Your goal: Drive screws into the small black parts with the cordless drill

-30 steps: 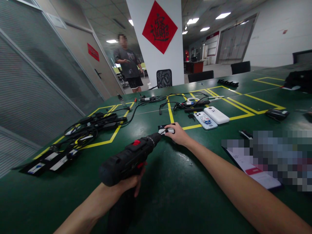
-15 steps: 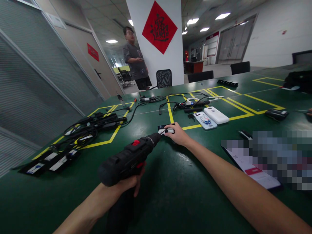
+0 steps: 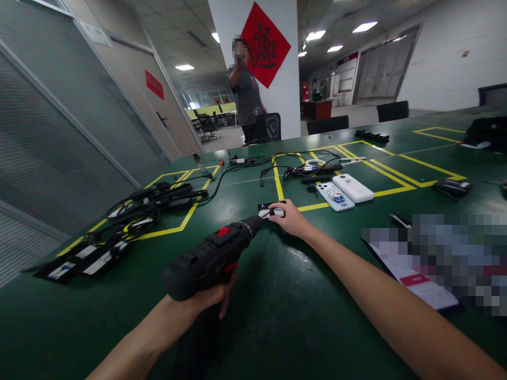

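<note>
My left hand [image 3: 216,298] is wrapped round the grip of a black cordless drill [image 3: 209,253] with red switches. The drill's chuck points away from me toward a small white and black piece [image 3: 278,212] on the table. My right hand [image 3: 291,219] pinches that piece between thumb and fingers. The drill's tip is right beside the piece; whether the two touch I cannot tell. Part of the piece is hidden by my fingers.
Black cables [image 3: 174,195] and flat black parts [image 3: 99,258] lie at left on the green table [image 3: 277,316]. To the right are a phone [image 3: 336,197], a white power bank [image 3: 354,188] and a tablet-like screen [image 3: 412,272]. A person [image 3: 247,89] stands beyond the table.
The person in the background has moved right and raised an arm toward the head. My view has shifted slightly; my hands, the drill and the small piece keep nearly the same positions.
</note>
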The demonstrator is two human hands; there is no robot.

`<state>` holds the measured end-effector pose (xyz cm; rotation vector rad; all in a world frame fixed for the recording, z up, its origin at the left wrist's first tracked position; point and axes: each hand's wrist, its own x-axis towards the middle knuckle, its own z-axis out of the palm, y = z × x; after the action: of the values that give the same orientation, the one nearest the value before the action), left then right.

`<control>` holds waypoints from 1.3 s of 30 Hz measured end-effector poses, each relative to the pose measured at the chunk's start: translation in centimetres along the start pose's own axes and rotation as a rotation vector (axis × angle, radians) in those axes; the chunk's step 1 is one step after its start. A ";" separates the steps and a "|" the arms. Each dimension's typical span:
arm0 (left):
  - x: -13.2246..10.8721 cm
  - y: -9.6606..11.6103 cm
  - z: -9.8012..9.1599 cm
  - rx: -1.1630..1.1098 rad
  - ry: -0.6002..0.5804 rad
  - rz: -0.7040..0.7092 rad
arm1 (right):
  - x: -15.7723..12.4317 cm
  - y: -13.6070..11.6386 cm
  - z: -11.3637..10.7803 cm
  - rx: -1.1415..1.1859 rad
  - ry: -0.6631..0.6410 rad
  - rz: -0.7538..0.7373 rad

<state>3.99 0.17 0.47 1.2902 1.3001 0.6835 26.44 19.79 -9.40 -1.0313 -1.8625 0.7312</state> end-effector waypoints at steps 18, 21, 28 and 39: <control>-0.1 0.0 -0.2 0.023 -0.011 0.038 | 0.1 0.0 0.1 0.003 -0.003 0.007; 0.0 0.0 -0.1 0.039 -0.010 0.023 | 0.1 0.0 0.0 -0.003 -0.008 0.012; 0.0 0.0 0.0 0.006 -0.008 0.028 | 0.0 0.0 0.0 0.001 -0.008 0.004; 0.0 0.0 0.0 -0.040 0.026 0.022 | 0.0 0.0 0.2 0.004 -0.007 0.016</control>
<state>3.97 0.22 0.45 1.2686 1.2885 0.7405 26.28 19.79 -9.54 -1.0436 -1.8595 0.7490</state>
